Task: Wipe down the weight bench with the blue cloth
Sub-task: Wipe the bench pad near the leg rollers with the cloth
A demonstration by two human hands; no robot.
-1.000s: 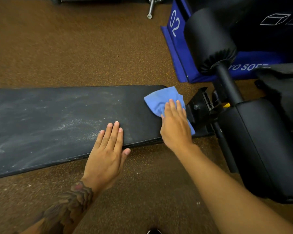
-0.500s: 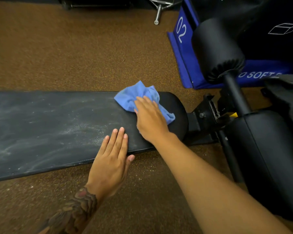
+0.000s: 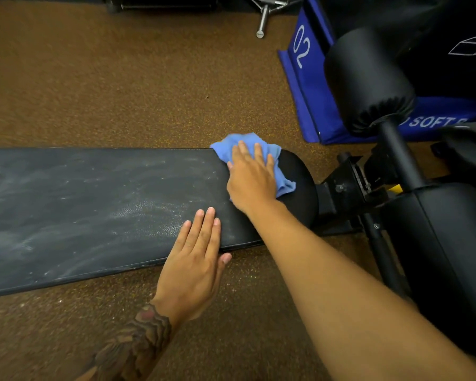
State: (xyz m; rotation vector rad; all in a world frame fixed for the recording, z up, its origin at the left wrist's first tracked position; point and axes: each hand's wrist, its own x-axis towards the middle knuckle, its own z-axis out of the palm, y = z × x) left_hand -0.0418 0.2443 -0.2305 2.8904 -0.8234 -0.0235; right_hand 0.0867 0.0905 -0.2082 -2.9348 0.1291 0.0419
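Observation:
The long black bench pad [image 3: 94, 210] lies across the view, streaked with whitish dust. My right hand [image 3: 252, 180] presses the crumpled blue cloth [image 3: 283, 180] flat on the pad's right end, near the far edge; most of the cloth is hidden under the palm. My left hand [image 3: 195, 265] rests flat on the pad's near edge, fingers together and pointing away from me, holding nothing. The rounded tip of the pad to the right of the cloth looks darker and cleaner.
Brown speckled rubber floor [image 3: 149, 92] surrounds the bench. At right stand the black bench frame [image 3: 346, 188], a black roller pad on a post [image 3: 368, 86] and a larger black pad [image 3: 451, 243]. A blue soft box marked 02 [image 3: 305, 86] sits behind.
My right hand slid the cloth left from the pad's tip, then up toward the far edge. The left hand stayed planted on the near edge.

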